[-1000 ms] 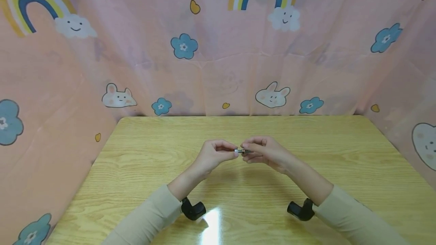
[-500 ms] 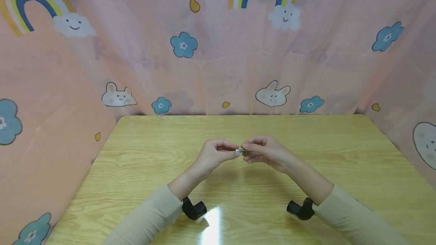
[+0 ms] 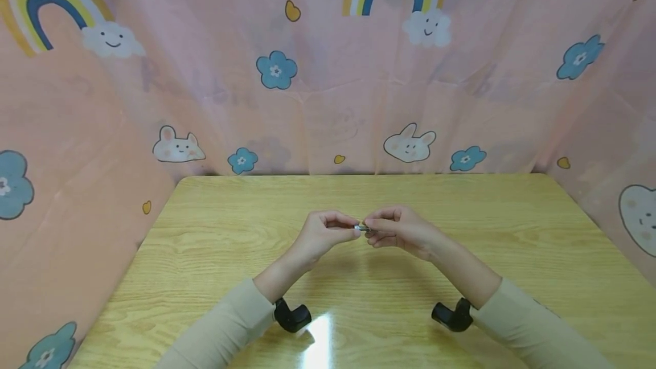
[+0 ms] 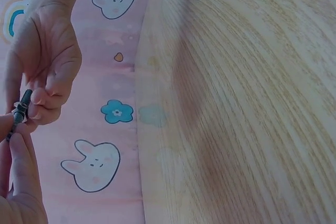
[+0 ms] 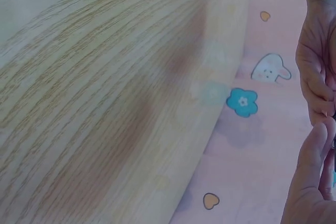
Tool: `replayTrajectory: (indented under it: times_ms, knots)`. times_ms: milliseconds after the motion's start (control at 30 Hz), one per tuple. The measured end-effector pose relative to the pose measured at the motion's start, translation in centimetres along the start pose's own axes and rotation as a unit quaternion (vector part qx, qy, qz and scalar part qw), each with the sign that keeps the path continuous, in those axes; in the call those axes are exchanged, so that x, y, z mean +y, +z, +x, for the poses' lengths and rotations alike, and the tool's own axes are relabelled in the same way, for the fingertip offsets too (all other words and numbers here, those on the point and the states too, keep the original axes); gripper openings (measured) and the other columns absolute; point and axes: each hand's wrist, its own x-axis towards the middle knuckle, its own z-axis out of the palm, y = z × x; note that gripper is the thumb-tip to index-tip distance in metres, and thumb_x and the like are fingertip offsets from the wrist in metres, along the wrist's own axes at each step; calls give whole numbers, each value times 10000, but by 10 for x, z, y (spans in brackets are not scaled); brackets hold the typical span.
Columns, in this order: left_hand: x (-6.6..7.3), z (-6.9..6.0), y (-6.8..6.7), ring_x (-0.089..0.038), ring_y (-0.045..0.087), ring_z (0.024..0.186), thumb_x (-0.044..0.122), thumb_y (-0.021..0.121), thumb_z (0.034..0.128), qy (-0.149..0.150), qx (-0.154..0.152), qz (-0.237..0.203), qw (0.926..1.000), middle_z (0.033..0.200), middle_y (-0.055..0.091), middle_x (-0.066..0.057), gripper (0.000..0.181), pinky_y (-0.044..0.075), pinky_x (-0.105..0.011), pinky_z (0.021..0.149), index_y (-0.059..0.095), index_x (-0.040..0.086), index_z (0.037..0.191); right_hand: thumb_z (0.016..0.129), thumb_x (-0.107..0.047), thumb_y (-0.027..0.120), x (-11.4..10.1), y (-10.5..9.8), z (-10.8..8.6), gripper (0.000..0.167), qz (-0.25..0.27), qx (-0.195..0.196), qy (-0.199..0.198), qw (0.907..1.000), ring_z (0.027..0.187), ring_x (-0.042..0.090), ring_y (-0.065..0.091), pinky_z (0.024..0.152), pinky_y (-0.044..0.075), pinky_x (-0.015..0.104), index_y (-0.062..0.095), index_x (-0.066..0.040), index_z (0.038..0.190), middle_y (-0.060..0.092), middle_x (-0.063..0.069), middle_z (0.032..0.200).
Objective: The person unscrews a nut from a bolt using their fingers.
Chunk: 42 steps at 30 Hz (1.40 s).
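A small metal bolt [image 3: 363,228] is held level above the table, between the two hands. My left hand [image 3: 325,234] pinches its left end between thumb and fingertips. From the other side, the fingertips of my right hand [image 3: 402,231] close around a nut [image 4: 21,107] on the bolt's shaft. Threads show past the nut in the left wrist view, where the right hand [image 4: 50,61] is palm-side to the camera. The bolt's gripped end is hidden by the left fingers. In the right wrist view both hands sit at the right edge and the bolt is mostly cut off.
Beneath the hands lies a wood-grain table [image 3: 246,209], with a bright reflection near its front. A pink patterned curtain [image 3: 318,113] hangs along the back and sides. Black wrist-worn devices [image 3: 292,316] stick out below both cuffs.
The right fingers have shifted slightly around the nut, which now shows less in the head view than a second ago. The left hand and the bolt keep nearly the same place.
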Motion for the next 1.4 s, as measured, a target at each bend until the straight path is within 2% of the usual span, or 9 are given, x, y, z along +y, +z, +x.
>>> replayTrajectory:
  times_ms: [167,367,467,667,800,933,1033,1167,1400]
  knots:
    - [-2,-1,0,-145,650,821,-15,692,799,9,-20,-21,10000,938,666,-66,237,513,-329,823,639,-106,1011,872,-12,615,2,-2,0,161,-256,-3,-188,9995,871,160,633,833,510,303,613,8,1032,644,48,950]
    - [-3,0,-1,-155,649,839,-21,682,807,77,-38,-50,10000,950,663,-80,230,511,-336,831,632,-115,1010,921,-170,592,0,1,0,283,-489,53,74,9988,801,161,655,775,532,300,576,64,1080,660,57,883]
    - [-3,1,-1,-162,647,843,-16,683,806,73,-35,-46,10000,946,660,-79,215,508,-340,838,641,-98,1000,929,-170,579,0,1,1,227,-484,23,160,9987,744,146,656,729,541,282,608,32,1030,668,50,820]
    - [-5,2,0,-163,652,842,15,708,798,-128,64,-33,9999,977,667,-121,221,510,-327,830,659,-70,997,875,-12,602,4,-3,2,188,-147,-109,-39,9998,845,160,648,821,517,316,592,26,1060,658,51,914]
    - [-6,2,0,-167,653,858,-5,697,803,-109,79,-98,9999,1005,660,-158,248,511,-330,832,638,-103,1022,891,-88,618,4,-3,3,195,89,-54,69,9999,815,161,665,784,530,302,600,20,1053,675,64,896]
    - [-6,1,0,-161,650,852,-12,693,803,-71,82,-112,9999,982,664,-123,262,511,-327,831,623,-121,1030,905,-150,619,4,-2,2,123,212,8,297,9993,707,136,674,686,544,254,657,-37,938,689,61,794]
    - [-6,1,0,-160,649,850,-5,700,798,-71,104,-118,9999,995,661,-141,241,510,-326,831,641,-99,1012,890,-65,612,6,-3,2,46,61,-82,96,9999,744,128,660,734,539,269,653,-58,911,674,42,823]
    - [-5,1,0,-168,652,855,-15,699,794,-68,132,-121,9998,1023,651,-190,225,512,-330,829,653,-85,1003,869,-20,613,5,-4,2,106,-48,-96,-172,9998,844,156,639,825,515,315,620,-57,968,640,55,929]
    - [-4,1,0,-161,653,855,-24,691,796,-4,101,-125,9999,971,670,-117,235,511,-333,832,642,-104,1011,920,-105,583,2,0,2,130,-113,-23,28,9999,729,139,668,705,543,264,622,8,970,666,58,812]
